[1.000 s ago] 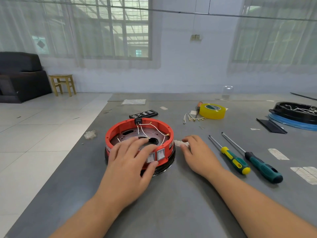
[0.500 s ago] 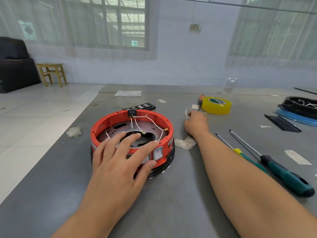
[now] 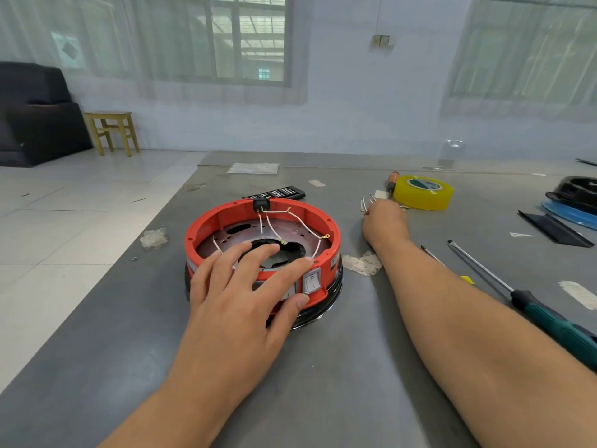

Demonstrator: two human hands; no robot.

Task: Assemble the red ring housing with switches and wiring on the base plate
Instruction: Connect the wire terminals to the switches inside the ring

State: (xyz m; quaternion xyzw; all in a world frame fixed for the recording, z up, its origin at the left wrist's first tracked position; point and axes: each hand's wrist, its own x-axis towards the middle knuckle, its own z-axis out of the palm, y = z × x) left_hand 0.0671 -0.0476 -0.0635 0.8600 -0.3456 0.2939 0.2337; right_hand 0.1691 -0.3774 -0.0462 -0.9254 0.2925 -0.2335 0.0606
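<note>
Your left hand [image 3: 239, 295] lies spread on the red ring's [image 3: 262, 250] near rim, mid-table [image 3: 323, 383]; your right hand [image 3: 384, 223] reaches the screws [image 3: 364, 203] by the tape [image 3: 423, 192], grip hidden

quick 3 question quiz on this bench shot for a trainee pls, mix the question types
1. True or false: the left hand rests on the red ring housing.
2. Multiple choice: the right hand reaches toward A) the green-handled screwdriver B) the small screws beside the yellow tape roll C) the black bit case.
3. Fill in: the white wires run from a black ____ on the housing's far rim.

Key: 1 true; 2 B; 3 connector.
</note>
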